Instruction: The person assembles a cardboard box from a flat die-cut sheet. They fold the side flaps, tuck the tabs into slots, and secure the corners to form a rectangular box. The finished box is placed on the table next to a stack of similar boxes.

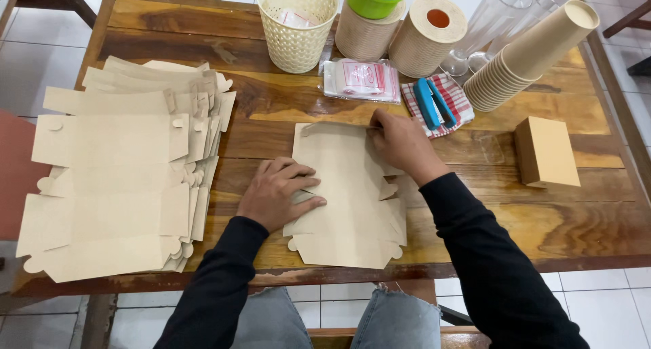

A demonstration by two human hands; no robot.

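At table centre, a flat cardboard blank [349, 200] lies unfolded: the left hand [278, 193] presses it down at 9 o'clock with fingers spread flat, gripping nothing, while the right hand [400, 144] pinches its top edge at 1 o'clock. One finished box [546, 152] stands at 3 o'clock. A stack of blanks [115, 172] waits at 9 o'clock, so I judge most folding remains.

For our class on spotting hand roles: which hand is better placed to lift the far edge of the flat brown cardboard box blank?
Probably the right hand: its fingertips already sit at the far edge of the flat brown cardboard box blank. The left hand lies flat mid-sheet, pinning it down.
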